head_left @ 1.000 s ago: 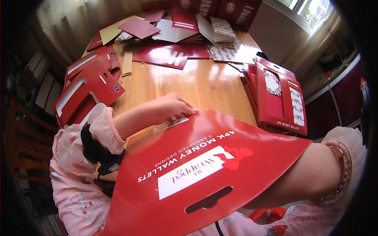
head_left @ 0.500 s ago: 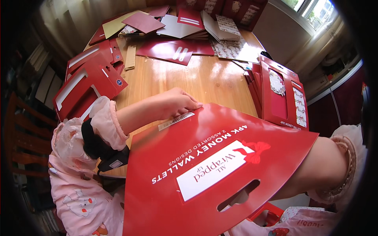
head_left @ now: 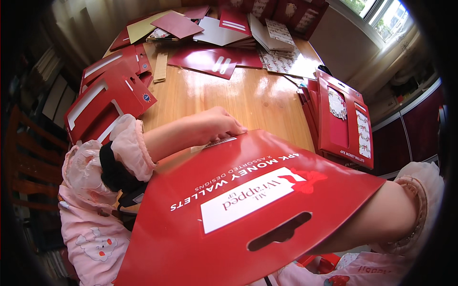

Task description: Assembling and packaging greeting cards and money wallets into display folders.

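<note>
A big red card package (head_left: pixel 267 209) fills the near foreground, held tilted, with a white label panel (head_left: pixel 245 199) across its middle and a slot-shaped hanging hole (head_left: pixel 279 231) below that. To the right, at the table's edge, a stack of red packs (head_left: pixel 344 121) lies flat, each with two tall windows showing patterned cards. On the left sits another pile of red sleeves (head_left: pixel 107 93) with long white window strips and a small round blue sticker (head_left: pixel 146 97). At the far end, flat red, cream and yellow card sheets (head_left: pixel 210 28) lie scattered.
</note>
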Action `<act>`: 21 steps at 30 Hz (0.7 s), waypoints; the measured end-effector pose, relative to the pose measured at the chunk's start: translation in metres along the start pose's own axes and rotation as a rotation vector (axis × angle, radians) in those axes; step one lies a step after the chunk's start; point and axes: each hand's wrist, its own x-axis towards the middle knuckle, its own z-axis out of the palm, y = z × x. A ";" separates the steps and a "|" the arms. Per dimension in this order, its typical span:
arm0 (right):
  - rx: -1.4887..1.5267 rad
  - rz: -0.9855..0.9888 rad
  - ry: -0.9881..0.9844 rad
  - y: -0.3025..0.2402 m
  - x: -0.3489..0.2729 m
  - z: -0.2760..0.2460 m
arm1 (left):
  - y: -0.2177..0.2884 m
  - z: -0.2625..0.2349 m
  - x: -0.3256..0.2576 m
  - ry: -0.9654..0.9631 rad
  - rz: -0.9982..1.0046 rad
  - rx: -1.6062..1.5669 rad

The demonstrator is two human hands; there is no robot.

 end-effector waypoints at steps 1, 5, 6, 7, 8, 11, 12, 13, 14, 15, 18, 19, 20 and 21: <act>0.003 0.000 -0.003 0.001 0.000 0.000 | 0.000 0.000 0.000 -0.003 -0.004 -0.001; 0.009 0.000 -0.002 0.004 -0.001 0.000 | 0.004 0.000 -0.003 0.002 -0.019 -0.003; 0.010 0.003 -0.008 0.004 -0.002 -0.001 | 0.005 0.001 -0.004 0.014 -0.020 -0.004; 0.006 0.008 -0.006 0.004 -0.003 0.000 | 0.006 0.001 -0.006 0.012 -0.019 -0.004; 0.005 0.009 -0.008 0.004 -0.004 -0.001 | 0.007 0.001 -0.008 0.005 -0.021 -0.042; 0.005 0.014 -0.007 0.004 -0.005 -0.002 | 0.007 0.000 -0.008 -0.009 -0.019 -0.078; 0.003 0.015 -0.008 0.003 -0.004 -0.001 | 0.006 -0.001 -0.007 -0.015 -0.017 -0.076; 0.001 0.013 -0.012 0.002 -0.004 -0.001 | 0.005 -0.001 -0.007 -0.011 -0.013 -0.077; 0.001 0.017 -0.014 0.002 -0.003 0.000 | 0.004 0.000 -0.006 0.005 -0.012 -0.067; 0.001 0.016 -0.014 0.001 -0.003 -0.001 | 0.003 0.001 -0.006 0.021 -0.011 -0.057; 0.003 0.019 -0.019 -0.002 -0.002 -0.001 | 0.002 0.004 -0.009 0.044 0.017 -0.036; 0.005 0.019 -0.018 -0.003 0.001 0.001 | 0.002 0.005 -0.010 0.042 0.017 -0.034; 0.008 0.018 -0.020 -0.004 0.002 0.001 | 0.005 0.007 -0.012 0.049 -0.008 -0.040; 0.011 0.020 -0.020 -0.004 0.003 0.001 | 0.006 0.008 -0.013 0.055 -0.034 -0.046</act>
